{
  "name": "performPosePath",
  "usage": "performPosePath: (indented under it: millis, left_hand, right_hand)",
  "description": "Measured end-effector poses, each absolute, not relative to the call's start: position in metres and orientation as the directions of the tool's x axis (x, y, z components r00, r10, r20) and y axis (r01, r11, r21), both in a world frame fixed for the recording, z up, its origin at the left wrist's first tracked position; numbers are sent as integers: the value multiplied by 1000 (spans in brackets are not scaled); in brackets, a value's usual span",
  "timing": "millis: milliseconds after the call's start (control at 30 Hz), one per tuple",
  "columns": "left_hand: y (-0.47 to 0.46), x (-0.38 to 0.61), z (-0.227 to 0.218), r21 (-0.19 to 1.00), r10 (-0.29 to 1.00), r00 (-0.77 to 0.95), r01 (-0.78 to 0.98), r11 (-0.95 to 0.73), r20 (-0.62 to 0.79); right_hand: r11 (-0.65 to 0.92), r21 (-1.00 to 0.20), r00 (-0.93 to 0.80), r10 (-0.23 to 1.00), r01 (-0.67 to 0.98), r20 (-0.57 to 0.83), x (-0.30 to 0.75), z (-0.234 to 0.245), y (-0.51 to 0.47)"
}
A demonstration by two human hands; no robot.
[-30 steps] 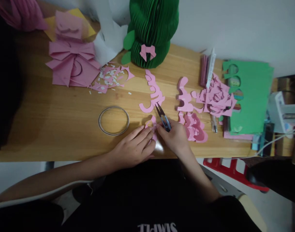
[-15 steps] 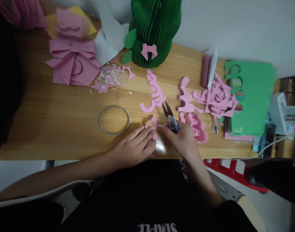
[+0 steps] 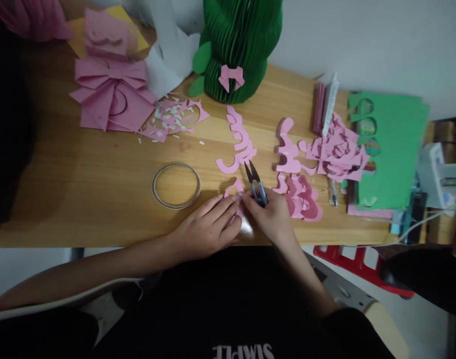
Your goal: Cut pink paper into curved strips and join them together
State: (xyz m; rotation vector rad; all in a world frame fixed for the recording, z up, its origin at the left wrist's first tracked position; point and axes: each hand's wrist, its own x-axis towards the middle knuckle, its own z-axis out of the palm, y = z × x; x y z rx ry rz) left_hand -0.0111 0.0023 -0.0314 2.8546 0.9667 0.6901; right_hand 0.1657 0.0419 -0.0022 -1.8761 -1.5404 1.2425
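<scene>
Thread snips [image 3: 258,188] with dark, parted blades point away from me, held in my right hand [image 3: 271,214]. The right thumb and fingertips meet the edge of a pink paper cutout [image 3: 233,187] lying on the table. Over that cutout my left hand [image 3: 210,224] rests flat, fingers stretched out and pressing it down, so part of the cutout is hidden. Whatever the right fingertips touch there is too small to make out. Just beyond the blades lies a curled pink paper strip [image 3: 242,139]. To the right of the right hand sit layered pink paper petals [image 3: 305,199].
A round ring [image 3: 153,187] lies left of my hands. Pink scraps with white bits [image 3: 173,118] and a folded pink paper bow [image 3: 114,94] are farther left. A green honeycomb paper shape [image 3: 243,50] stands behind. Pink offcuts [image 3: 340,149] and green sheets [image 3: 396,149] lie right.
My right hand with the snips has moved left, bringing its fingertips to the pink cutout beside my left fingers. The left hand stays in place.
</scene>
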Motion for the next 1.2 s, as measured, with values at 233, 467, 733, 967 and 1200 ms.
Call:
performPosePath:
  millis: [233, 467, 733, 967, 1200]
  left_hand:
    - [2, -12, -31, 193, 593, 709, 566, -801, 382]
    - [3, -11, -30, 170, 593, 706, 578, -798, 387]
    - [3, -11, -30, 169, 588, 700, 575, -801, 406]
    - [3, -11, -30, 176, 592, 707, 573, -800, 386]
    - [3, -11, -31, 167, 595, 702, 581, -796, 392]
  right_hand:
    - [-348, -794, -20, 911, 498, -412, 173, -5, 42]
    - [-346, -775, -11, 910, 529, -414, 170, -6, 42]
    - [-291, -742, -11, 928, 605, -373, 165, -3, 42]
    - [-276, -694, 41, 941, 665, -335, 161, -4, 41]
    - [-291, -673, 50, 934, 680, -354, 160, -2, 43]
